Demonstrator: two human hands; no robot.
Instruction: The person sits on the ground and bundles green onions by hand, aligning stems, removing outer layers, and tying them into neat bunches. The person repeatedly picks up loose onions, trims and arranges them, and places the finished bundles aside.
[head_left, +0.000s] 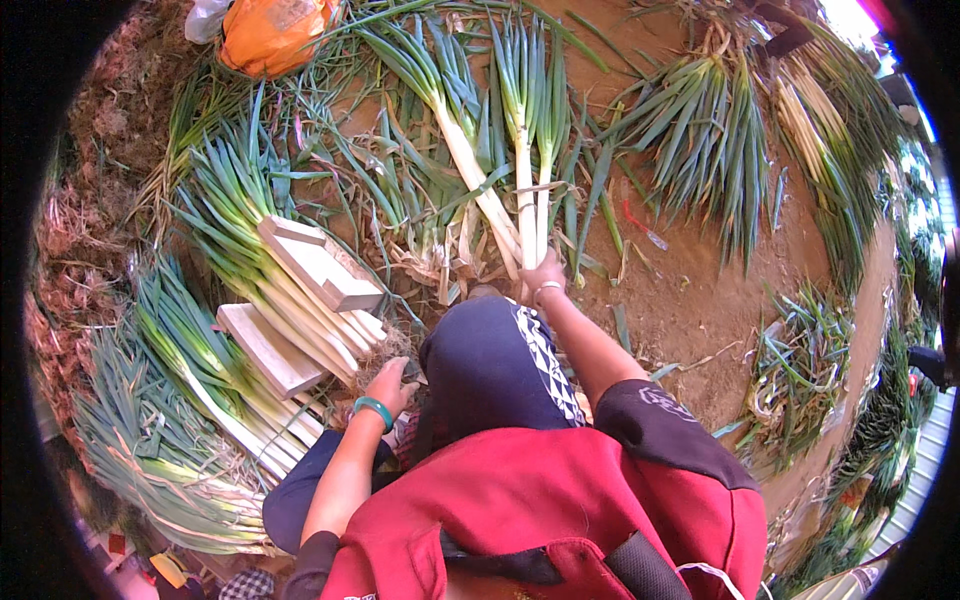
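Observation:
My right hand (546, 274), with a band at the wrist, is closed around the white lower ends of a few large green onions (527, 195). Their green leaves fan out away from me. My left hand (390, 388), wearing a teal bangle (373, 412), is just beside the root ends (386, 356) of another bunch. Its fingers are apart, and I see nothing held in them. That bunch of green onions (300, 289) rests in a wooden cradle (322, 262) made of pale boards. Between the hands is my knee in dark trousers (480, 367).
More green onions (225, 405) and a leafy heap (165, 465) lie at left, by a bank of roots (67, 247). An orange bag (274, 34) sits at the top. Leafy bunches (705, 127) lie upper right; trimmed leaves (799, 367) are piled on the bare soil (675, 300).

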